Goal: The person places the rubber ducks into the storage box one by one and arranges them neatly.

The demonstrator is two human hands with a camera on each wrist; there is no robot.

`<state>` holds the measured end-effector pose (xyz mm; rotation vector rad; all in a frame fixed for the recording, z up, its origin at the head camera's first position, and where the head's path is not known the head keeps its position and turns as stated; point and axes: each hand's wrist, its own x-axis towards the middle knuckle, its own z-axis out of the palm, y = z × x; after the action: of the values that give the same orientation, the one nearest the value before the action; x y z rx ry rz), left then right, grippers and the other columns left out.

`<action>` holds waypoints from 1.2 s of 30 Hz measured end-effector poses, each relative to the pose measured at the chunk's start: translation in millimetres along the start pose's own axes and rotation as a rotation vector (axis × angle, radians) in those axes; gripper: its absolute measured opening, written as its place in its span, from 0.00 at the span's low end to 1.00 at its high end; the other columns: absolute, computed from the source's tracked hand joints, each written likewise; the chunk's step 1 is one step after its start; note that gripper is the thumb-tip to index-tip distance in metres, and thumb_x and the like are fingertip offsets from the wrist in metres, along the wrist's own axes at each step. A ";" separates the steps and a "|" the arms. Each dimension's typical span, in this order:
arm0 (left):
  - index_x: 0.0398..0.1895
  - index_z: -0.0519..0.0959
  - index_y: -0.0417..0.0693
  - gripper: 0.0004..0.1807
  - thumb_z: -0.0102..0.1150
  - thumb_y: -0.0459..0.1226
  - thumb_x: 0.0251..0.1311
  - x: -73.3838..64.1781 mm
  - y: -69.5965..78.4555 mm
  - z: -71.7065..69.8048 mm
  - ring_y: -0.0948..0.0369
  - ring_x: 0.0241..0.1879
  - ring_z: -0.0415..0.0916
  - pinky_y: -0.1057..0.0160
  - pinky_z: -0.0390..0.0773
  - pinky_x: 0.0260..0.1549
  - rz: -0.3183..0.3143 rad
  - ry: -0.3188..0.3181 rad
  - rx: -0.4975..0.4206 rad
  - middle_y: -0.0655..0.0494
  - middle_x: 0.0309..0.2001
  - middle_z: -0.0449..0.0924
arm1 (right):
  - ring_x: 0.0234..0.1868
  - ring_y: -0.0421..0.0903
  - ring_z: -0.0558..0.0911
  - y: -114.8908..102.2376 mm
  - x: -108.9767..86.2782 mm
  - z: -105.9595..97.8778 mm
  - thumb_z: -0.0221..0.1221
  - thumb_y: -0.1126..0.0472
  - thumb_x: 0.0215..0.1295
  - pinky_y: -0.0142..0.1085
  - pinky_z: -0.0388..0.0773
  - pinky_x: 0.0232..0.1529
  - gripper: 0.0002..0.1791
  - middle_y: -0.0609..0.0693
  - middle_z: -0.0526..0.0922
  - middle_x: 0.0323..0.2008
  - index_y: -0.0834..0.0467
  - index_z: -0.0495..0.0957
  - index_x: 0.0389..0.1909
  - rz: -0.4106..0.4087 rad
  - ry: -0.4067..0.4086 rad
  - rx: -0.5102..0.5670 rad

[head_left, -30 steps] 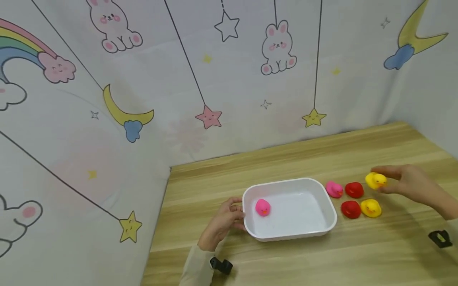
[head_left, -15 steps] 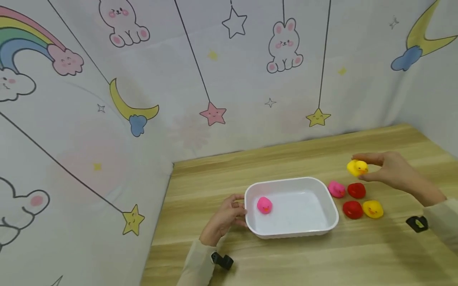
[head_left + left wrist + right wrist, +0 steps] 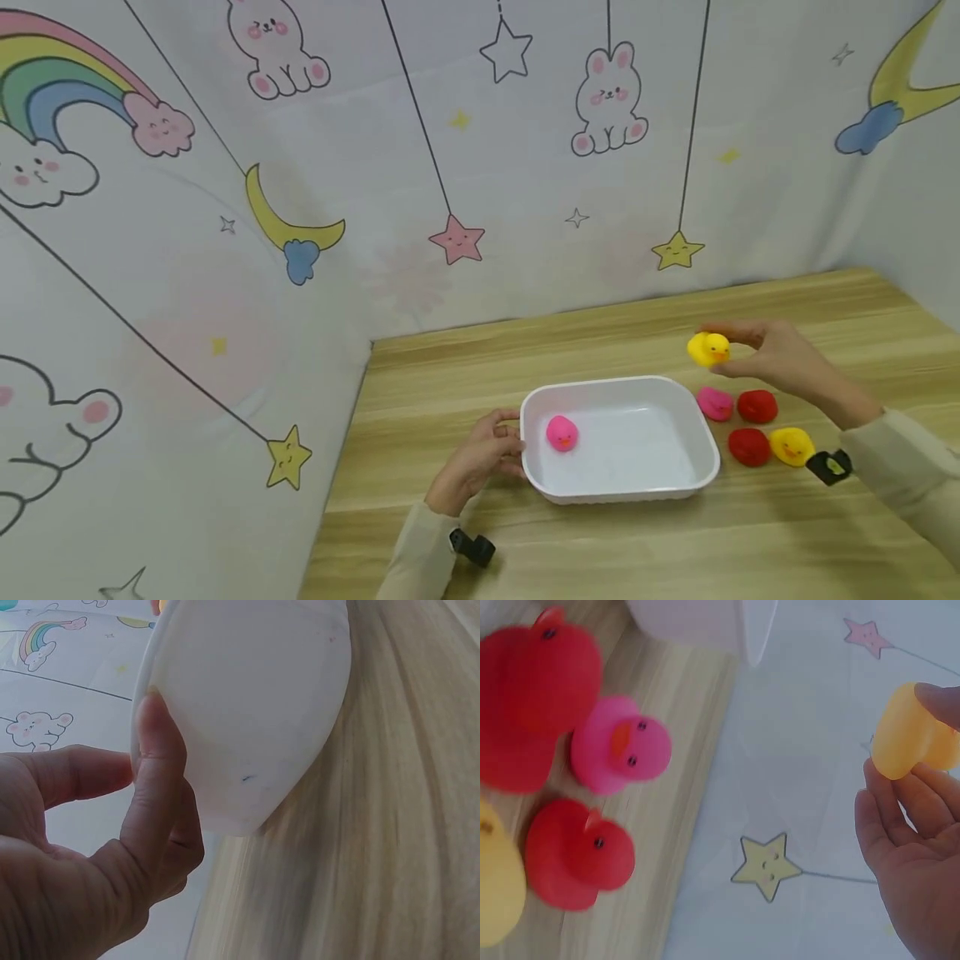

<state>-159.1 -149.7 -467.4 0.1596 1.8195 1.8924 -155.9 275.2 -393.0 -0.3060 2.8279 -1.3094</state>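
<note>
In the head view my right hand [image 3: 772, 358] holds a yellow rubber duck [image 3: 708, 349] between thumb and fingers, raised above the table behind the tray's right end. The right wrist view shows the same duck [image 3: 909, 733] pinched in the fingers. My left hand [image 3: 483, 457] grips the left end of a white plastic tray [image 3: 622, 496]; its fingers [image 3: 154, 765] lie against the outer wall and rim in the left wrist view. Inside the tray, near its left end, sits a pink rubber duck [image 3: 562, 433].
Right of the tray, on the wooden table [image 3: 600, 550], stand a pink duck [image 3: 716, 404], a back red duck [image 3: 757, 407], a front red duck [image 3: 748, 447] and another yellow duck [image 3: 792, 447]. A printed cloth [image 3: 540, 267] hangs behind and at the left.
My right hand has carried the yellow duck leftward and up, from above the other ducks toward the tray. The left hand stays at the tray's left end. The head view has shifted slightly.
</note>
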 end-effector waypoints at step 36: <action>0.66 0.60 0.28 0.30 0.52 0.21 0.59 -0.5 -0.3 -2.5 0.59 0.29 0.77 0.65 0.87 0.23 -0.008 0.015 -0.013 0.37 0.45 0.78 | 0.51 0.54 0.77 -59.6 56.0 96.9 0.72 0.68 0.53 0.45 0.80 0.57 0.28 0.58 0.81 0.55 0.65 0.78 0.57 -0.211 -0.145 0.258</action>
<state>-159.7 -152.1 -467.8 0.1331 1.8142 1.9046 -191.8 154.5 -406.9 -0.6757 2.5265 -1.5970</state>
